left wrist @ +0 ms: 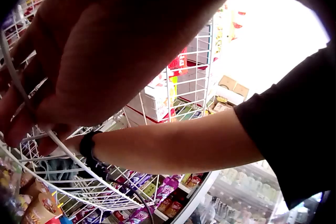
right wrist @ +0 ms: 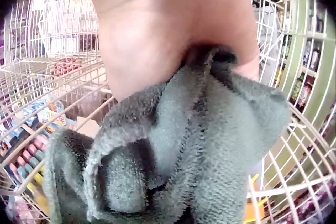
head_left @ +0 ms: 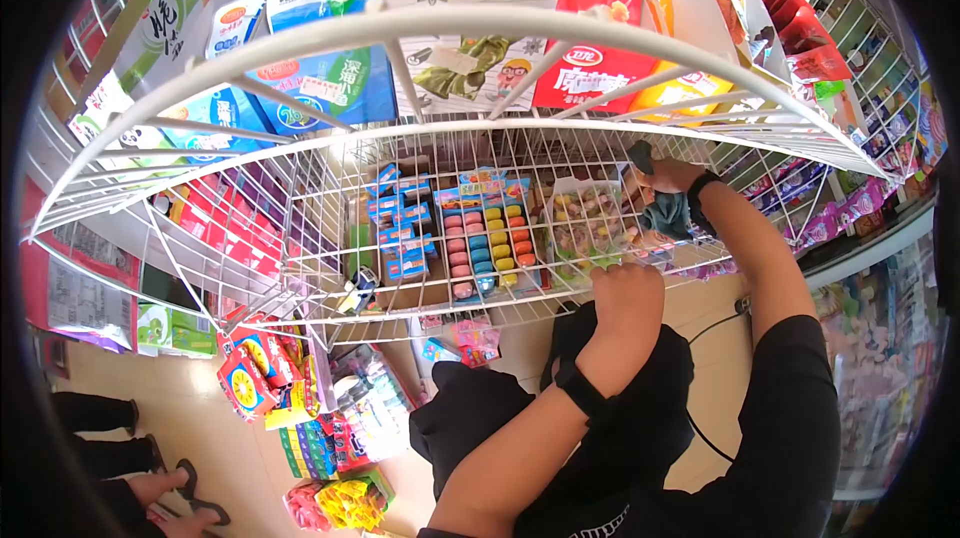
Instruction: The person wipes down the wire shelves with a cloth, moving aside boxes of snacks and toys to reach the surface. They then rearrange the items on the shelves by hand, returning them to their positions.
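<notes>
My right hand (head_left: 672, 176) grips a grey-green cloth (right wrist: 210, 129) at the right end of a white wire basket. Folds of the cloth hang below the palm in the right wrist view, and its fingers are largely hidden there. My left hand (head_left: 628, 298) holds the basket's near rim (left wrist: 16, 79), the fingers bent at the wire. Inside the basket are small blue boxes (head_left: 405, 228), a tray of coloured round pieces (head_left: 490, 248) and a clear pack of pale, pinkish pieces (head_left: 585, 223).
An upper wire shelf (head_left: 240, 60) of snack packets overhangs the basket. Snack packs (head_left: 265, 368) and a clear tub (head_left: 370, 403) stand low at left. A black cable (head_left: 710, 438) runs down at right beside a glass-fronted case (head_left: 890, 368). Another person's feet (head_left: 195, 498) show at lower left.
</notes>
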{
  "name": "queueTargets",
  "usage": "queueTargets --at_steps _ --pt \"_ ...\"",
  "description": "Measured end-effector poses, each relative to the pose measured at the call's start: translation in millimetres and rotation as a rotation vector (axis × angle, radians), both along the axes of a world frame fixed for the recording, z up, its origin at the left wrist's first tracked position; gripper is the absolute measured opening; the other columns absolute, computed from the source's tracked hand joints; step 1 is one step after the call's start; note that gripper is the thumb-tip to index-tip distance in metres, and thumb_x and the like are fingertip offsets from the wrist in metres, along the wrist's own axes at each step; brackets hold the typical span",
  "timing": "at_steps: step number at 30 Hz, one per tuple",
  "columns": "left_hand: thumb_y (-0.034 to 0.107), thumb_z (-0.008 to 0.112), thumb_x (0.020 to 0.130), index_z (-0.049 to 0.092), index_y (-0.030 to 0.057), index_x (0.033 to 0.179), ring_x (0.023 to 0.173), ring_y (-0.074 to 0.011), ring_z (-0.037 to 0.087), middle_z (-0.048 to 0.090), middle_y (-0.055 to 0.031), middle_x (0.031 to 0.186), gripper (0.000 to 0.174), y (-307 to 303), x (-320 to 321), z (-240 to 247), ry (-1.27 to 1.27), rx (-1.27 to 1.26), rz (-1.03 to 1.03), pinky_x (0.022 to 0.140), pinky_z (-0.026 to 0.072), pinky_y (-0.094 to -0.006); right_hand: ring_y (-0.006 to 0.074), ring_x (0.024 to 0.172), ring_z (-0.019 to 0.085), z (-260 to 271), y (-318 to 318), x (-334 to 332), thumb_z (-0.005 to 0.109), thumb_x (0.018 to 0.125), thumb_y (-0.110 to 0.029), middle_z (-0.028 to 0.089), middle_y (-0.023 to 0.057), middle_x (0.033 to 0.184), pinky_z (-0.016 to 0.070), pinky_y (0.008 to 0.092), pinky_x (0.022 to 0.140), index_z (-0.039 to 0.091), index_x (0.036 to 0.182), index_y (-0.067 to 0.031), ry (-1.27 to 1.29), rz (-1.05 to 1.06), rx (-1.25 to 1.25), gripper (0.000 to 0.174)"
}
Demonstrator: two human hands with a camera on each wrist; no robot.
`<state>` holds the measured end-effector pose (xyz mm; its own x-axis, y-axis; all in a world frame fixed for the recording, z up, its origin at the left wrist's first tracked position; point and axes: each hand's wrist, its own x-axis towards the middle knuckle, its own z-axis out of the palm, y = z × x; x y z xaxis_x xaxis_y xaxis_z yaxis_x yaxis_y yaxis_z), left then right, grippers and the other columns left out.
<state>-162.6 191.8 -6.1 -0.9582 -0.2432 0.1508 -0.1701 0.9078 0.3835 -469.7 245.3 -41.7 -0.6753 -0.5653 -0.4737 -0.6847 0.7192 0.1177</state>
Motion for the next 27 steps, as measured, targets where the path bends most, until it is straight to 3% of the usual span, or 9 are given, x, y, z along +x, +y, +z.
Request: queueTargets --at_steps 6,8,10,12,14,18,19,24,27 --pt "0.012 0.058 0.076 0.067 0.0134 0.074 0.072 -0.0182 0.063 0.064 -0.0026 0.074 0.009 -2.3 0.9 -0.1 0.016 0.012 -0.013 0.066 0.0426 -0.035 0.037 0.106 0.056 38.3 13.0 28.4 0.044 0.085 -0.041 0.06 0.0216 0.113 0.0426 0.0428 0.09 0.056 0.114 -0.0044 -0.169 0.137 0.316 0.048" --pt "0.012 0.058 0.076 0.067 0.013 0.075 0.072 -0.0182 0.062 0.064 -0.0026 0.075 0.009 0.4 4.2 -2.5 0.08 -0.016 0.011 0.067 0.0424 -0.0349 0.0335 0.104 0.057 36.5 23.6 25.4 0.045 0.085 -0.042 0.061 0.0187 0.112 0.0424 0.0404 0.089 0.057 0.113 -0.0036 -0.3 -0.016 0.326 0.049" --pt "0.012 0.057 0.077 0.066 0.0129 0.075 0.072 -0.0182 0.062 0.064 -0.0025 0.075 0.009 2.1 3.9 -0.6 0.071 -0.019 0.014 0.068 0.0423 -0.0348 0.0333 0.106 0.055 9.7 46.3 -8.4 0.045 0.085 -0.038 0.059 0.0204 0.112 0.0398 0.0413 0.092 0.053 0.115 -0.0042 -0.214 -0.102 -0.205 0.046" --pt "0.012 0.057 0.077 0.066 0.0128 0.075 0.072 -0.0182 0.062 0.064 -0.0025 0.075 0.009 2.0 3.2 1.3 0.041 -0.03 0.017 0.068 0.0423 -0.0347 0.0335 0.109 0.054 18.0 32.6 -3.9 0.047 0.085 -0.038 0.058 0.0235 0.114 0.0396 0.0413 0.093 0.053 0.115 -0.0034 -0.206 -0.136 -0.149 0.046" --pt "0.012 0.057 0.077 0.066 0.0127 0.076 0.073 -0.0181 0.062 0.064 -0.0024 0.075 0.009 3.2 3.0 2.4 0.025 -0.047 0.022 0.068 0.0425 -0.0349 0.0321 0.099 0.059 5.5 26.7 -10.6 0.044 0.085 -0.04 0.062 0.0186 0.106 0.0434 0.0402 0.086 0.057 0.11 -0.0052 -0.2 0.075 -0.077 0.044" --pt "0.012 0.057 0.077 0.066 0.0122 0.077 0.072 -0.0186 0.062 0.064 -0.0026 0.075 0.009 2.5 1.6 1.4 0.001 -0.024 0.007 0.068 0.043 -0.035 0.0324 0.101 0.058 -9.3 1.9 -24.2 0.049 0.083 -0.038 0.062 0.0178 0.108 0.0432 0.0407 0.085 0.056 0.111 -0.0085 -0.089 -0.001 0.052 0.042" --pt "0.012 0.057 0.077 0.066 0.0119 0.077 0.072 -0.0188 0.062 0.064 -0.0028 0.075 0.009 1.7 1.6 1.6 0.009 -0.014 -0.003 0.068 0.0431 -0.035 0.0333 0.103 0.058 -9.2 0.4 -31.9 0.051 0.082 -0.038 0.061 0.0186 0.11 0.0427 0.04 0.087 0.055 0.112 -0.0083 -0.225 -0.058 0.033 0.043" --pt "0.012 0.057 0.077 0.066 0.0117 0.075 0.072 -0.0191 0.063 0.064 -0.0032 0.075 0.009 -1.7 3.4 0.0 0.045 -0.001 -0.012 0.066 0.0432 -0.035 0.034 0.103 0.057 12.1 4.8 0.9 0.05 0.083 -0.034 0.061 0.0189 0.111 0.0427 0.0407 0.086 0.054 0.115 -0.0094 -0.195 0.071 -0.136 0.04" --pt "0.012 0.057 0.076 0.066 0.012 0.074 0.071 -0.0187 0.063 0.064 -0.0034 0.073 0.008 -3.6 4.9 2.9 0.034 -0.014 -0.03 0.066 0.0433 -0.0352 0.0352 0.102 0.058 16.3 11.1 4.2 0.051 0.082 -0.032 0.062 0.0196 0.109 0.0429 0.0432 0.087 0.054 0.117 -0.012 -0.221 0.032 0.075 0.04"
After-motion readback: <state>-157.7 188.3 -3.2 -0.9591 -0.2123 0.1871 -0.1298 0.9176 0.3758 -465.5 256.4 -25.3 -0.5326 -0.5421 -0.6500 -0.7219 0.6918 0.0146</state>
